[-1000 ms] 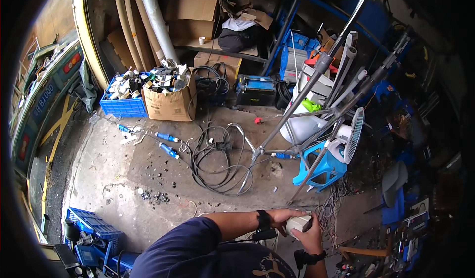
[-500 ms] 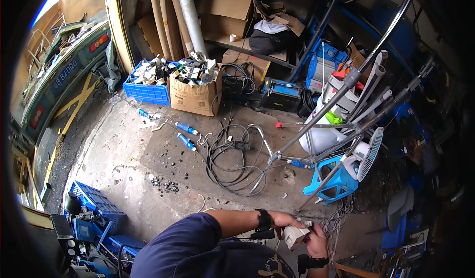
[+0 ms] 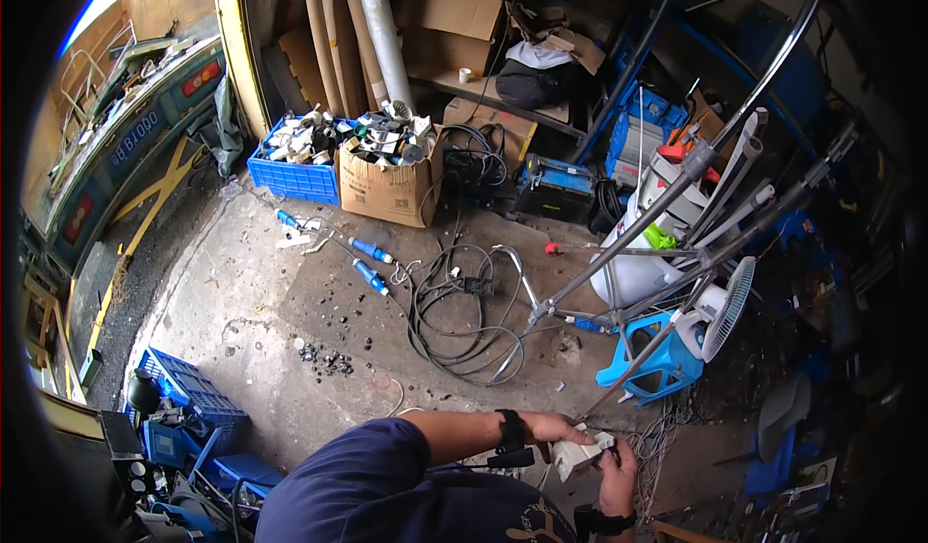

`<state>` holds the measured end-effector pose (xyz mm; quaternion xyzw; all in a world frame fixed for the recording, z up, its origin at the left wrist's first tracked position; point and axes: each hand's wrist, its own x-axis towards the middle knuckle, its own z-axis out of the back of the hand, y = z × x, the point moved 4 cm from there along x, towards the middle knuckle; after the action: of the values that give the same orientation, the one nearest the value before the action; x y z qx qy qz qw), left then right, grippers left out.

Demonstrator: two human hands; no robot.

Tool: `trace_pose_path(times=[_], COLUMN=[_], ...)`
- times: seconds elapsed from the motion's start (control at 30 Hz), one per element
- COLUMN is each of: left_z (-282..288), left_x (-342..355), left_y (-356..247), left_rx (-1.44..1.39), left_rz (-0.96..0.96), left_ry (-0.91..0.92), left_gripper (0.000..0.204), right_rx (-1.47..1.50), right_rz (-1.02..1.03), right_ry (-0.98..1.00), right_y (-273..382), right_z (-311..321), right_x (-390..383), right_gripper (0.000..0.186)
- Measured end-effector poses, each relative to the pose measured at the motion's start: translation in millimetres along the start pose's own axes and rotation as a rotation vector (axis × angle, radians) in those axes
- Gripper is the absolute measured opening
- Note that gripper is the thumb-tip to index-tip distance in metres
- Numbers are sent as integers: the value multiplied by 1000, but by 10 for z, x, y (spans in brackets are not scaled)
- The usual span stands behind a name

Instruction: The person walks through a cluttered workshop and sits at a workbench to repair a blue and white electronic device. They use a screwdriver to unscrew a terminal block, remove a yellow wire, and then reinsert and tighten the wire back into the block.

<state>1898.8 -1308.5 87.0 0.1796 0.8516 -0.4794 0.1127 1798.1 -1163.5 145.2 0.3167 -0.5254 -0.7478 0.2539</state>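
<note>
Near the bottom edge, right of the middle, my left hand [image 3: 553,428] is closed on a small off-white, box-shaped piece [image 3: 574,455], its thumb lying along the top. The piece is tilted, and its underside is hidden. My right hand [image 3: 619,477] is at the right end of the piece with thumb and fingers pinched together. Something small and dark shows between those fingers, too small to name. Each wrist wears a dark band.
Looped black cable [image 3: 454,321] and blue connectors [image 3: 370,277] lie on the floor ahead. A light-blue stool [image 3: 650,357], a fan [image 3: 727,309] and metal poles stand to the right. A cardboard box [image 3: 387,187] and blue crate [image 3: 292,178] hold parts; another blue crate [image 3: 198,390] is at left.
My right hand's fingers have drawn into a pinch at the right end of the off-white piece, and a dark bit now shows there. My left hand keeps its hold. The whole view has shifted slightly.
</note>
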Motion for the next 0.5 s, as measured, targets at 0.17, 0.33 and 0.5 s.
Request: trace_pose_path(times=[0.17, 0.33, 0.5], left_z=[-32, -24, 3], left_x=[-21, 15, 65], left_y=[-3, 40, 121], left_rx=[15, 60, 31], left_rz=[-48, -62, -13], left_ry=[31, 21, 14], left_gripper=[63, 63, 64], right_rx=[57, 76, 269], right_rz=[-76, -17, -158], right_ry=[86, 166, 169], right_y=[-14, -88, -152], right_z=[-23, -63, -53], right_x=[15, 19, -105], right_gripper=[32, 34, 45])
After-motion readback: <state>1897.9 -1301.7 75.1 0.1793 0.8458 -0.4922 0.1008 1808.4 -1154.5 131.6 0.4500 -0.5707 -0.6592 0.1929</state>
